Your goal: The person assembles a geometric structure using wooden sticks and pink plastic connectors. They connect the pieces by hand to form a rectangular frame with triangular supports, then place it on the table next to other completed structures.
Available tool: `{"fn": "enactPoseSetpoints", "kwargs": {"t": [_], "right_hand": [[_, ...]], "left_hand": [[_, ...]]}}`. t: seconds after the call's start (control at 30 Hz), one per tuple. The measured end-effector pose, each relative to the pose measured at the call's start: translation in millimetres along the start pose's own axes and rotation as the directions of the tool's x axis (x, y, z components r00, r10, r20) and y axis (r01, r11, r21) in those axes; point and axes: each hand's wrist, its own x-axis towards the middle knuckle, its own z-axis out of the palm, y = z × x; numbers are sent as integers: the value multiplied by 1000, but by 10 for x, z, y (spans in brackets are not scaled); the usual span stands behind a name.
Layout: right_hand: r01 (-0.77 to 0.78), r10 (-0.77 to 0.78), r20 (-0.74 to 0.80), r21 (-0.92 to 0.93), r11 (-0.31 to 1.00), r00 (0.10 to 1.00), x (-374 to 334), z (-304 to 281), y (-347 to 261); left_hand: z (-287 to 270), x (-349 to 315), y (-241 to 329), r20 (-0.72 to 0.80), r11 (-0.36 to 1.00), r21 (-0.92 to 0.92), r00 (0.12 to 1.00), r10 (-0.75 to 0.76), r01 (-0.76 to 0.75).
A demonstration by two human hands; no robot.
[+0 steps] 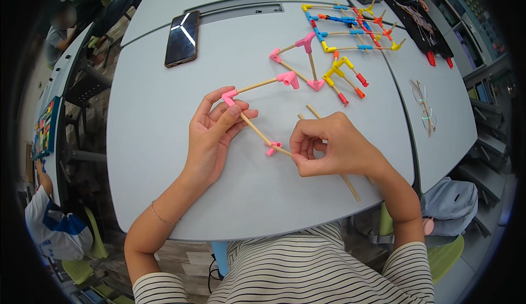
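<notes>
My left hand [215, 130] pinches a pink elbow connector [229, 96] that joins two wooden sticks. One stick [257, 85] runs right to another pink connector [289, 79]. The other stick [255, 127] slants down to my right hand [332, 144], whose fingertips are closed on its free end. Just under this stick, a loose pink connector [273, 148] lies on the table. Two loose sticks [350, 187] are partly hidden beneath my right hand. Beyond my hands lies a triangle of sticks and pink connectors [307, 44].
A yellow connector piece with red tips [338, 79] and a ladder-like stick frame [350, 33] are at the far right. A phone [182, 38] lies at the far left. Thin sticks [423, 107] rest on the adjoining table. Other people sit to the left.
</notes>
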Motion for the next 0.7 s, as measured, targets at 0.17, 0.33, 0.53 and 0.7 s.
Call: {"fn": "enactPoseSetpoints", "kwargs": {"t": [0.17,0.33,0.53,0.7], "right_hand": [[16,-10,-54,123,992,999,15,37,66],[-23,61,-110,318,948,992,44,-53,47],[48,28,-179,405,913,983,78,-114,137],[146,34,-274,610,779,961,101,-117,192]], "left_hand": [[-14,0,-17,9,1000,-21,1000,0,0],[-37,-8,-37,-14,1000,-15,1000,13,-14],[-13,-45,-56,4,995,48,996,84,-84],[5,-61,-76,27,978,94,982,186,-188]]}}
